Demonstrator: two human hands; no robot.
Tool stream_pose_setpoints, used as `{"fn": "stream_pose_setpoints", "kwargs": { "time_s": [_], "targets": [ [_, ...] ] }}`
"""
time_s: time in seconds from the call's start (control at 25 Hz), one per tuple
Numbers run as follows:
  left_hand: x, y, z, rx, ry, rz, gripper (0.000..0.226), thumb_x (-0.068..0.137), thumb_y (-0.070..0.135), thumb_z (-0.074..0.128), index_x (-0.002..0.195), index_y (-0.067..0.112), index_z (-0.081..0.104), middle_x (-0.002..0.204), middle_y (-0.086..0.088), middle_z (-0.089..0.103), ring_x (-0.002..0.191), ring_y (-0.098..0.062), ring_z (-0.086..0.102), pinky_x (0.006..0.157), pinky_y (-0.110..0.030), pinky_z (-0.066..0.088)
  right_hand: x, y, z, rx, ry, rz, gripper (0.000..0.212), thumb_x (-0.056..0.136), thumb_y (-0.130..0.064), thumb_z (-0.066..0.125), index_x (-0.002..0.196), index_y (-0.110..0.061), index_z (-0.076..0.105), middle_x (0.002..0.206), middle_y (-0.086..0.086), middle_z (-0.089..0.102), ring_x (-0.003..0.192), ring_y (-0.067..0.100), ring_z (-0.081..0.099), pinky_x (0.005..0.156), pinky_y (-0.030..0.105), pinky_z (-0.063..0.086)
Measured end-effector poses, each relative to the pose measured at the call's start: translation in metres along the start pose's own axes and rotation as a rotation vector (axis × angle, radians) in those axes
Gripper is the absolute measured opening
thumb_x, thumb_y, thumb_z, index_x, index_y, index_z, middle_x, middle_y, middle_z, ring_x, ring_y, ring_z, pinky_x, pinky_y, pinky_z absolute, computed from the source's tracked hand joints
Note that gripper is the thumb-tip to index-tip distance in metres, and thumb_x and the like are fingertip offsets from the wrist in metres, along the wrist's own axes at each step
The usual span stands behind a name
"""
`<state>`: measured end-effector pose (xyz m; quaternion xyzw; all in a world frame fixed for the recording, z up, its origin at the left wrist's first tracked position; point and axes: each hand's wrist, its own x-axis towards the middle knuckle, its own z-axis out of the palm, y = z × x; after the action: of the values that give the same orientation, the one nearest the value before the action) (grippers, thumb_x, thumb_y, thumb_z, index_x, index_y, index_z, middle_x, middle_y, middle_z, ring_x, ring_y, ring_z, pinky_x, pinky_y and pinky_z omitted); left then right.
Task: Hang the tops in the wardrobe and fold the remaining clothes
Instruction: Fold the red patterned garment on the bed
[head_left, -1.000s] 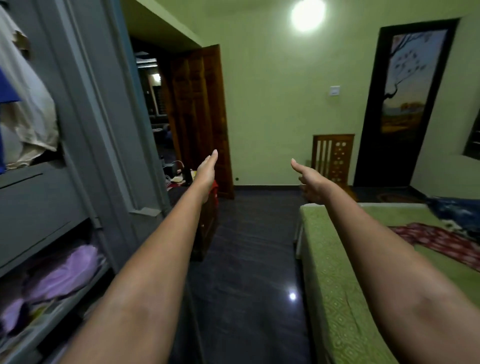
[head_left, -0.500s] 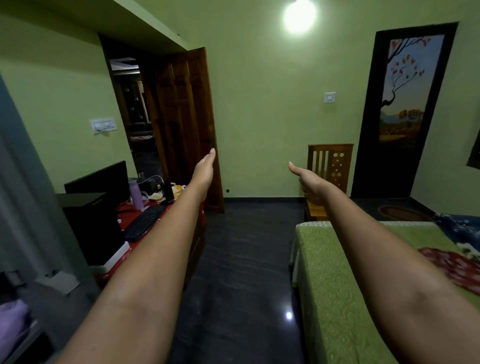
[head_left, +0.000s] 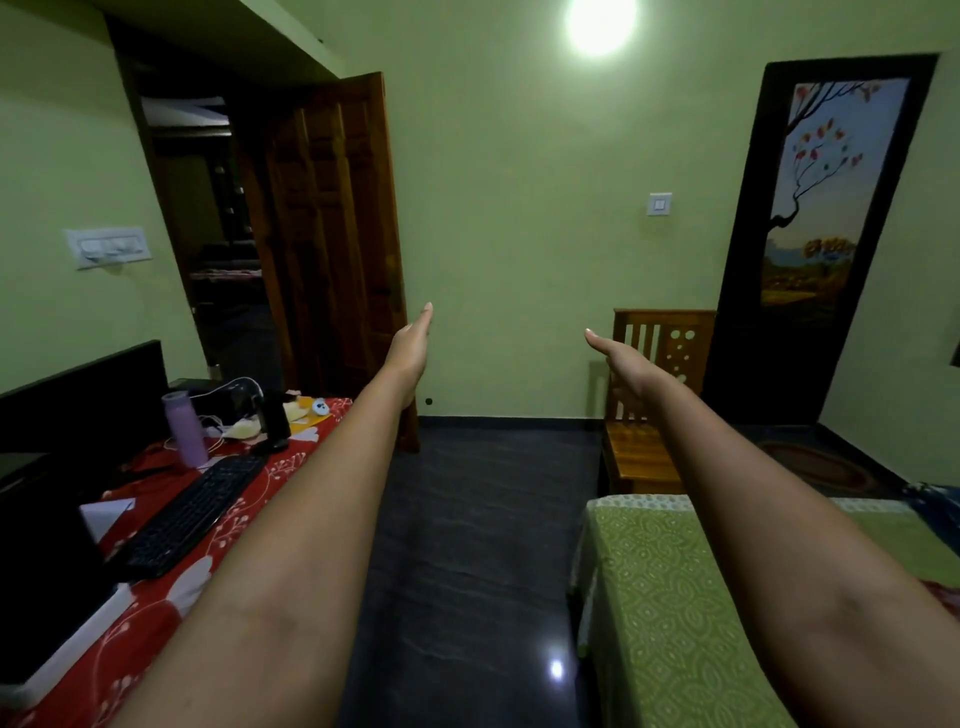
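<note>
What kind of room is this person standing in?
Most likely a bedroom that doubles as a study: a bed with a green patterned cover on one side, a desk with a keyboard on the other.

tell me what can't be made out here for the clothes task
- Head view: wardrobe out of frame.
- Clothes on the bed: only slivers at the right edge, cut off by the frame and the right forearm.
- Room beyond the open door: too dark.
- Left hand and right hand: empty, fingers straight.
</note>
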<state>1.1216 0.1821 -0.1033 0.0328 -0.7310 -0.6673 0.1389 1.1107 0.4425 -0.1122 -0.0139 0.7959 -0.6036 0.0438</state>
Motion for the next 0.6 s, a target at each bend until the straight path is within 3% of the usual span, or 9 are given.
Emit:
{"fn": "stream_pose_setpoints", "kwargs": {
  "time_s": [0.04,0.08,0.12,0.16,0.2,0.24,0.4,0.52,0.6],
  "targets": [
    [0.029,0.0,0.002,0.007,-0.014,0.001,0.066,0.097,0.055,0.033,0.15,0.016,0.024,0.155,-0.005,0.027,0.143,-0.023,0.024,0.118,-0.043,0.02,0.02,-0.009,-0.002,0.007,0.007,0.014,0.072,0.095,-0.055,0.04,0.151,-0.016,0.019,0.133,0.007,0.053,0.115,0.005,0.058,0.08,0.019,0.048],
    [0.061,0.004,0.005,0.013,-0.035,0.003,0.066,0.097,0.056,0.033,0.15,0.018,0.024,0.156,-0.005,0.026,0.143,-0.024,0.023,0.118,-0.044,0.02,0.043,-0.018,-0.005,0.015,0.024,0.025,0.072,0.095,-0.055,0.04,0.151,-0.016,0.019,0.111,0.0,0.064,0.09,-0.006,0.065,0.065,0.012,0.048],
    [0.09,0.008,0.009,0.021,-0.049,0.009,0.066,0.097,0.056,0.033,0.15,0.019,0.023,0.156,-0.005,0.026,0.144,-0.024,0.023,0.118,-0.044,0.02,0.064,-0.026,-0.009,0.031,0.044,0.02,0.071,0.095,-0.055,0.04,0.151,-0.016,0.019,0.109,-0.004,0.066,0.092,-0.005,0.065,0.072,0.014,0.051],
    [0.119,0.014,0.014,0.016,-0.054,0.027,0.065,0.097,0.055,0.033,0.15,0.019,0.023,0.156,-0.005,0.026,0.144,-0.024,0.023,0.118,-0.044,0.02,0.089,-0.033,-0.013,0.051,0.074,0.001,0.071,0.095,-0.055,0.04,0.151,-0.018,0.019,0.131,-0.001,0.058,0.117,0.006,0.056,0.095,0.024,0.047],
    [0.149,0.018,0.021,0.006,-0.059,0.051,0.063,0.098,0.052,0.033,0.15,0.017,0.023,0.155,-0.004,0.027,0.143,-0.023,0.024,0.118,-0.043,0.02,0.112,-0.038,-0.016,0.065,0.108,-0.016,0.07,0.094,-0.055,0.04,0.151,-0.02,0.019,0.15,0.004,0.037,0.138,0.019,0.036,0.112,0.037,0.032],
    [0.176,0.019,0.029,0.001,-0.067,0.063,0.061,0.1,0.048,0.033,0.15,0.015,0.024,0.155,-0.004,0.029,0.143,-0.023,0.025,0.117,-0.041,0.021,0.133,-0.04,-0.019,0.067,0.141,-0.013,0.07,0.094,-0.055,0.041,0.151,-0.02,0.019,0.157,0.006,0.021,0.144,0.027,0.021,0.116,0.044,0.02],
    [0.265,-0.007,0.074,0.049,-0.144,0.019,0.055,0.1,0.04,0.034,0.148,0.014,0.03,0.154,-0.003,0.031,0.142,-0.02,0.027,0.115,-0.037,0.023,0.218,-0.029,-0.03,0.07,0.19,0.01,0.069,0.097,-0.05,0.041,0.152,-0.017,0.014,0.159,0.009,0.011,0.145,0.029,0.015,0.115,0.045,0.015],
    [0.33,-0.025,0.113,0.047,-0.163,-0.001,0.05,0.099,0.035,0.037,0.144,0.013,0.038,0.152,-0.002,0.035,0.141,-0.019,0.029,0.112,-0.036,0.025,0.292,-0.016,-0.052,0.088,0.206,-0.001,0.067,0.096,-0.051,0.041,0.151,-0.019,0.02,0.159,0.01,0.013,0.131,0.024,0.038,0.105,0.038,0.032],
    [0.373,-0.03,0.144,0.032,-0.175,0.005,0.048,0.098,0.034,0.038,0.142,0.014,0.041,0.15,-0.001,0.038,0.139,-0.019,0.032,0.111,-0.035,0.027,0.342,-0.008,-0.073,0.115,0.22,-0.011,0.068,0.095,-0.052,0.041,0.151,-0.018,0.022,0.158,0.01,0.014,0.141,0.028,0.024,0.114,0.044,0.023]
  ]
}}
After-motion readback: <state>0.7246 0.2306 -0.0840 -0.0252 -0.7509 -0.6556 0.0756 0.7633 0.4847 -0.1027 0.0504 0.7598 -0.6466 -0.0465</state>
